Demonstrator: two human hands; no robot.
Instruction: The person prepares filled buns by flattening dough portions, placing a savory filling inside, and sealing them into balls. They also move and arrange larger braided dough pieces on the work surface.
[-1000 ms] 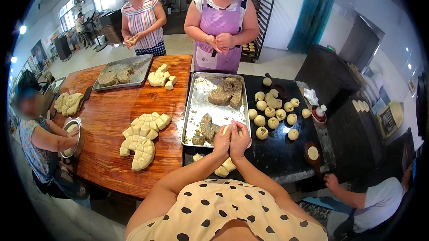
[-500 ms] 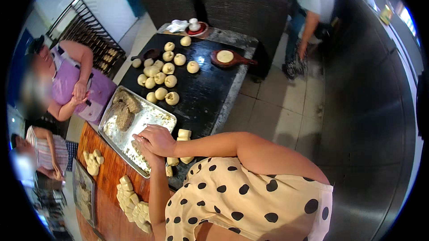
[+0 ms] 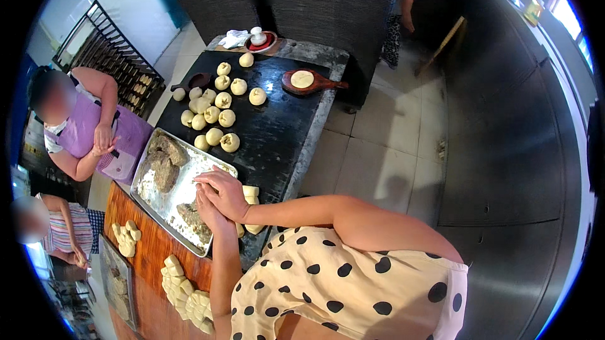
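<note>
My left hand (image 3: 213, 213) and my right hand (image 3: 225, 192) press together palm to palm above the near end of a metal tray (image 3: 222, 162). Their fingers lie nearly straight, the right over the left; whatever is between the palms is hidden. Beside my left fingertips a smaller heap of brown, crumbly filling (image 3: 188, 212) rests in the tray. A larger mound of filling (image 3: 165, 162) lies at its far end. Cut pieces of pale dough (image 3: 251, 194) sit just right of my hands, partly covered by my right wrist.
Several round filled buns (image 3: 224, 100) stand on the black worktop (image 3: 277, 129). Beyond them lie a wooden paddle (image 3: 328, 83) with a dough disc and a red dish (image 3: 270, 39). More dough pieces (image 3: 183, 289) lie on the wooden table (image 3: 151, 264). Two people stand left, another at the far right.
My right hand has shifted from lying curled across the left to a straighter palm-to-palm press, uncovering the near filling heap. The person at the far right has moved farther away. The view has shifted slightly.
</note>
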